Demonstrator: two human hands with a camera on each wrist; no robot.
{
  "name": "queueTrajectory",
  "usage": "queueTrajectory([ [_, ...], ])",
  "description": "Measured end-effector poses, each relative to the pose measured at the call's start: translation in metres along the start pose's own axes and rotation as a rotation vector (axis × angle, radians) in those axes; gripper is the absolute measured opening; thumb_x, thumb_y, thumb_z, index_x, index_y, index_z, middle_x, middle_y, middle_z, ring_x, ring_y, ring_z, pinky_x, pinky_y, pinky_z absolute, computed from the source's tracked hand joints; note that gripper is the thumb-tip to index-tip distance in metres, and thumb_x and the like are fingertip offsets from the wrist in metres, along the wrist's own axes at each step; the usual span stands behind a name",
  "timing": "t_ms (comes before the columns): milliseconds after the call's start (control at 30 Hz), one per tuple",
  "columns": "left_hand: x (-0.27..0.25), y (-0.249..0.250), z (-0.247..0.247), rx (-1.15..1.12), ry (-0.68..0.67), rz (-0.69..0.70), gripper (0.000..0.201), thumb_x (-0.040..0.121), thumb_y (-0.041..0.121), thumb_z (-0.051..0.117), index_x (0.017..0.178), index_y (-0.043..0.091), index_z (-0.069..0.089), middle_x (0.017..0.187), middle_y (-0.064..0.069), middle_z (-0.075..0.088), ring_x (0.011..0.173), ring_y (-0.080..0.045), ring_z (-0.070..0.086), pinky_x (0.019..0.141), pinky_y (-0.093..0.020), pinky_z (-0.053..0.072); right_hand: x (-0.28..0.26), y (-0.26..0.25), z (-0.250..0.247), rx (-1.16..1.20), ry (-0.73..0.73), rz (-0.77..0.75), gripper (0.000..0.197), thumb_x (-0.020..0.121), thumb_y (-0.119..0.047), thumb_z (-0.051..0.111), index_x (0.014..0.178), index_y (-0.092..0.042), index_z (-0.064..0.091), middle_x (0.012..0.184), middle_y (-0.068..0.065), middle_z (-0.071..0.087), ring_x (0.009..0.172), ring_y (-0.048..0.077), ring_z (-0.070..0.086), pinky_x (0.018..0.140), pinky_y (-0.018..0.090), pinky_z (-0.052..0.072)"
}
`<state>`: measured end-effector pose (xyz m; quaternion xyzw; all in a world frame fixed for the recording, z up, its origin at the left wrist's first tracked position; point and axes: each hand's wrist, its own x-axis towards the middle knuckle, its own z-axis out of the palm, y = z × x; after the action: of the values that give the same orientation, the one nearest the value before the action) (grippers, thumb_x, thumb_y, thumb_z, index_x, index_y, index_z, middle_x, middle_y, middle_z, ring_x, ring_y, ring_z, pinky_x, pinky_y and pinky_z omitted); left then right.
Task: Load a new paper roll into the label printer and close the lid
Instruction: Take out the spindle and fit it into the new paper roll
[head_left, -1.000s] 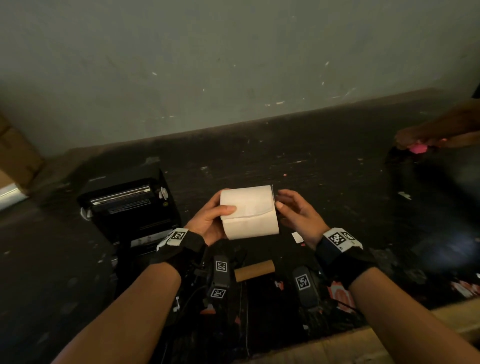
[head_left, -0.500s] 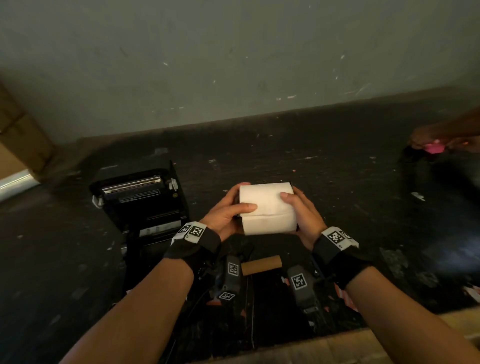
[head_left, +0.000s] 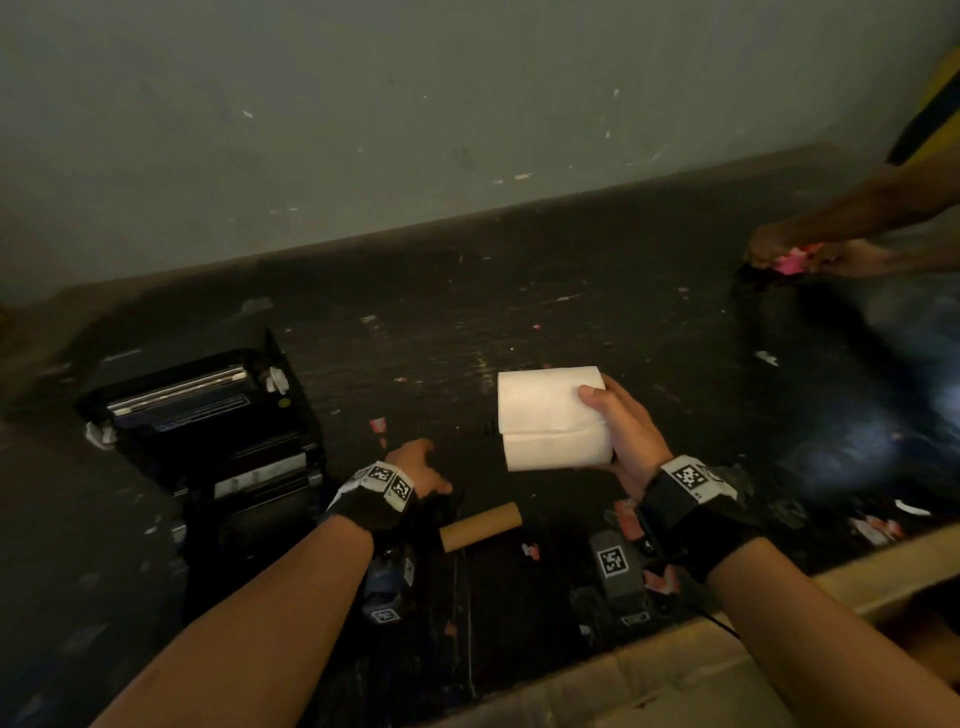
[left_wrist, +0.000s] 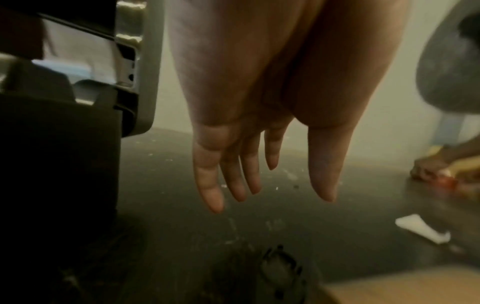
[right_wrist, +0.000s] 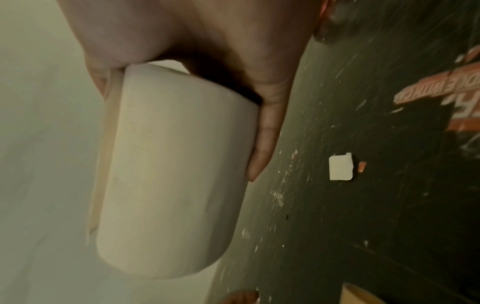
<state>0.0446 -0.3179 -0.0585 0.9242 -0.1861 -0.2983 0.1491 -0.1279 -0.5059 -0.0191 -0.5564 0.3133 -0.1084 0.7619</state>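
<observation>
Head view shows your right hand (head_left: 626, 431) wrapped around the paper roll (head_left: 550, 418), thumb on top, above the table (head_left: 467, 322); your left hand (head_left: 415, 467), fingers slack, hangs beside the open printer (head_left: 208, 426).

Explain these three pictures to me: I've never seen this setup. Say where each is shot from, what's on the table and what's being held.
No robot here: a person wears three cameras. The head view looks down at both arms. The right hand grips a white paper roll above the dark table; the right wrist view shows that roll up close. The left hand is open and holds nothing; the left wrist view shows its straight fingers beside the printer. The black printer stands left, lid up. A brown cardboard core and paper scraps lie on the table. Another person's hands work far right.
</observation>
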Motion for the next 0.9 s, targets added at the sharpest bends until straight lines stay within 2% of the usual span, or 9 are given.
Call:
queueTrajectory([
  [167, 0.013, 0.001, 0.024, 0.174, -0.008, 0.000, 0.081, 0.069, 0.020, 0.079, 0.138, 0.008, 0.038, 0.139, -0.014, 0.049, 0.126, -0.030, 0.050, 0.101, -0.032, 0.043, -0.003, 0.007, -0.016, 0.016, 0.028, 0.006, 0.072, 0.073, -0.043, 0.068, 0.138, -0.036, 0.037, 0.125, 0.005, 0.059, 0.105, 0.028, 0.062, 0.081, 0.047, 0.054],
  [267, 0.018, -0.001, 0.031, 0.253, -0.020, 0.024, 0.069, 0.065, 0.021, 0.082, 0.125, 0.008, 0.051, 0.130, -0.016, 0.057, 0.117, -0.030, 0.057, 0.095, -0.034, 0.050, -0.005, 0.010, -0.020, 0.021, 0.025, 0.010, 0.070, 0.076, -0.040, 0.066, 0.139, -0.035, 0.036, 0.125, 0.005, 0.059, 0.106, 0.027, 0.062, 0.081, 0.046, 0.054],
  [400, 0.020, -0.003, 0.032, 0.272, -0.019, -0.009, 0.062, 0.065, 0.022, 0.082, 0.118, 0.008, 0.055, 0.124, -0.016, 0.060, 0.111, -0.030, 0.061, 0.088, -0.033, 0.053, -0.006, 0.014, -0.020, 0.013, 0.040, 0.002, 0.067, 0.078, -0.037, 0.066, 0.138, -0.035, 0.036, 0.120, 0.002, 0.059, 0.105, 0.026, 0.062, 0.084, 0.045, 0.053],
  [600, 0.023, -0.009, 0.034, 0.229, -0.033, -0.068, 0.048, 0.071, 0.024, 0.078, 0.112, 0.005, 0.062, 0.118, -0.013, 0.065, 0.107, -0.026, 0.063, 0.083, -0.028, 0.052, -0.004, 0.015, -0.015, -0.036, 0.015, -0.010, 0.068, 0.078, -0.038, 0.066, 0.138, -0.037, 0.035, 0.122, 0.002, 0.058, 0.107, 0.025, 0.060, 0.092, 0.049, 0.050],
  [700, 0.022, -0.010, 0.032, 0.186, -0.007, -0.028, 0.039, 0.077, 0.022, 0.073, 0.113, 0.007, 0.065, 0.117, -0.011, 0.065, 0.108, -0.026, 0.062, 0.090, -0.030, 0.052, -0.003, 0.016, -0.014, -0.034, 0.007, -0.005, 0.069, 0.077, -0.037, 0.066, 0.138, -0.036, 0.034, 0.122, 0.003, 0.058, 0.108, 0.026, 0.060, 0.094, 0.051, 0.049],
  [767, 0.020, -0.012, 0.027, 0.129, 0.041, 0.012, 0.030, 0.080, 0.021, 0.070, 0.109, 0.013, 0.067, 0.117, -0.008, 0.066, 0.108, -0.024, 0.062, 0.090, -0.028, 0.051, -0.001, 0.016, -0.013, -0.032, 0.007, -0.003, 0.070, 0.077, -0.038, 0.067, 0.139, -0.036, 0.034, 0.123, 0.004, 0.058, 0.108, 0.027, 0.060, 0.095, 0.052, 0.049],
  [833, 0.018, -0.011, 0.020, 0.066, 0.052, 0.044, 0.026, 0.082, 0.020, 0.068, 0.107, 0.015, 0.068, 0.114, -0.006, 0.067, 0.106, -0.022, 0.062, 0.084, -0.025, 0.048, 0.000, 0.016, -0.012, -0.034, 0.004, -0.004, 0.071, 0.076, -0.039, 0.067, 0.139, -0.035, 0.034, 0.123, 0.004, 0.058, 0.108, 0.028, 0.060, 0.094, 0.052, 0.049],
  [900, 0.014, -0.007, 0.009, -0.037, 0.044, 0.079, 0.025, 0.083, 0.021, 0.067, 0.107, 0.014, 0.067, 0.100, -0.004, 0.066, 0.092, -0.021, 0.064, 0.073, -0.025, 0.050, 0.002, 0.015, -0.011, -0.024, -0.009, 0.005, 0.071, 0.076, -0.040, 0.067, 0.139, -0.036, 0.035, 0.124, 0.005, 0.058, 0.108, 0.029, 0.061, 0.093, 0.054, 0.049],
])
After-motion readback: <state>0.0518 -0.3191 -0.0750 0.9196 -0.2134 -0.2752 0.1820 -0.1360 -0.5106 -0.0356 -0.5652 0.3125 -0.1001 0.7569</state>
